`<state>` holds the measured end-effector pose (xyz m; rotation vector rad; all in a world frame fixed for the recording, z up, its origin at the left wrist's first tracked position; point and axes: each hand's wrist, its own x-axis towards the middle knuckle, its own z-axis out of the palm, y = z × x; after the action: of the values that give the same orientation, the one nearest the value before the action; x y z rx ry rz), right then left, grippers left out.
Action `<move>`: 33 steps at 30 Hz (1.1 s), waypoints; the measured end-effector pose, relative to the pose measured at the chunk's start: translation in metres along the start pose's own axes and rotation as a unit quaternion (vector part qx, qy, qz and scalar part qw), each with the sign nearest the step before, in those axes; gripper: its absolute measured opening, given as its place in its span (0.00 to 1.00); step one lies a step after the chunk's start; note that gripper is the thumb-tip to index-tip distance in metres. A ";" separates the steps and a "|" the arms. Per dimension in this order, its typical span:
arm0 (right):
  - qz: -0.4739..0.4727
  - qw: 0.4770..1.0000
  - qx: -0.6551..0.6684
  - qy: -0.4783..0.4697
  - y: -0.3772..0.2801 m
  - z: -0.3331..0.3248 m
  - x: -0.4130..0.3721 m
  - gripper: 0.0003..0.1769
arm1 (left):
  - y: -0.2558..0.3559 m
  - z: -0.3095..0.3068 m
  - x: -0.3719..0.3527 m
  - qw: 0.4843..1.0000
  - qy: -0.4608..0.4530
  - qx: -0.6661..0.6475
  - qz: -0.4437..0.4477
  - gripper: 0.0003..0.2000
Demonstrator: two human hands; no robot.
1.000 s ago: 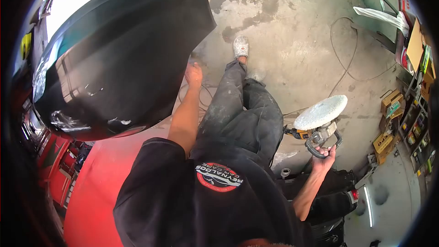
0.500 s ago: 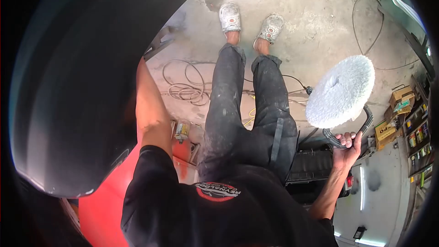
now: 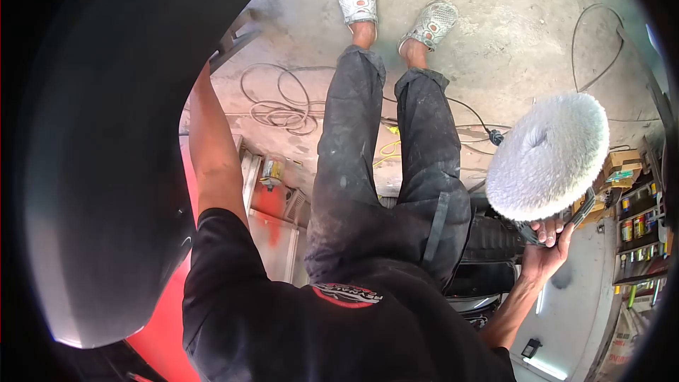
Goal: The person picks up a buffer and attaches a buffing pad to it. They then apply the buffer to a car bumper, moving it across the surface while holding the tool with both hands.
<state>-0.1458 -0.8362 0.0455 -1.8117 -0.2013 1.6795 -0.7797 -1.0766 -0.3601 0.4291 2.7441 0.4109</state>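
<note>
My right hand (image 3: 546, 253) is wrapped around the dark loop handle (image 3: 584, 206) of a polisher with a round white fluffy pad (image 3: 548, 159). The pad faces up toward me and hides most of the tool's body. On the left, my bare forearm (image 3: 214, 145) reaches up behind a large curved black panel (image 3: 106, 170). That panel covers my left hand, so its fingers do not show.
A coiled cable (image 3: 283, 117) lies on the concrete floor (image 3: 509, 35) near my feet. Below the black panel is a red surface (image 3: 166, 322). Shelves with cans and bottles (image 3: 640, 226) and cardboard boxes (image 3: 622, 163) stand at the right.
My right hand and the polisher have shifted slightly right and down in view. The black panel now hides more of my left forearm. The whole view has also shifted.
</note>
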 end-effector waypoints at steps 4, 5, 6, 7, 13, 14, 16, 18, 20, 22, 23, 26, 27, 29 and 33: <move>-0.002 1.000 -0.021 0.002 0.000 -0.002 0.001 0.17 | 0.005 0.002 0.018 1.000 0.008 -0.008 0.004 0.24; -0.012 1.000 -0.025 -0.002 0.024 -0.002 -0.006 0.17 | -0.009 0.013 0.028 1.000 0.005 -0.013 0.005 0.24; -0.010 0.999 -0.035 0.011 0.022 0.001 -0.002 0.17 | -0.006 0.011 0.033 1.000 0.004 -0.014 0.006 0.24; -0.011 0.999 -0.045 0.022 0.022 0.006 0.004 0.17 | -0.005 0.017 0.041 1.000 0.004 -0.014 0.007 0.24; -0.033 0.998 -0.046 0.035 0.040 0.026 0.011 0.17 | 0.004 0.039 0.088 1.000 0.009 -0.024 0.011 0.24; -0.036 0.998 -0.048 0.028 0.041 0.032 0.014 0.17 | 0.007 0.039 0.093 1.000 0.010 -0.024 0.012 0.24; -0.040 0.998 -0.054 0.011 0.039 0.032 0.019 0.18 | 0.014 0.037 0.101 0.999 0.013 -0.026 0.013 0.24; -0.045 0.997 -0.062 -0.001 0.040 0.036 0.026 0.18 | 0.019 0.039 0.108 1.000 0.012 -0.026 0.011 0.24; -0.050 0.997 -0.060 0.011 0.040 0.046 0.025 0.18 | 0.021 0.043 0.114 1.000 0.007 -0.028 0.011 0.24; -0.047 0.997 -0.060 0.023 0.034 0.047 0.023 0.18 | 0.023 0.041 0.121 1.000 0.007 -0.023 0.009 0.24; -0.047 0.997 -0.061 0.008 0.033 0.048 0.024 0.18 | 0.023 0.042 0.126 1.000 0.007 -0.023 0.007 0.24; -0.066 0.995 -0.074 0.020 0.033 0.061 0.017 0.19 | 0.028 0.042 0.139 1.000 0.006 -0.027 0.004 0.24; -0.073 0.995 -0.067 0.022 0.032 0.062 0.014 0.19 | 0.028 0.042 0.143 0.999 0.005 -0.032 0.003 0.24; -0.078 0.995 -0.051 0.031 0.031 0.060 0.007 0.19 | 0.030 0.041 0.148 0.999 0.000 -0.035 0.004 0.24; -0.098 0.993 -0.058 0.021 0.029 0.060 0.015 0.19 | 0.036 0.045 0.162 0.999 -0.004 -0.035 0.011 0.24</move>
<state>-0.2089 -0.8300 0.0193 -1.8443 -0.4517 1.5182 -0.9001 -0.9790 -0.4338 0.4410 2.7109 0.5092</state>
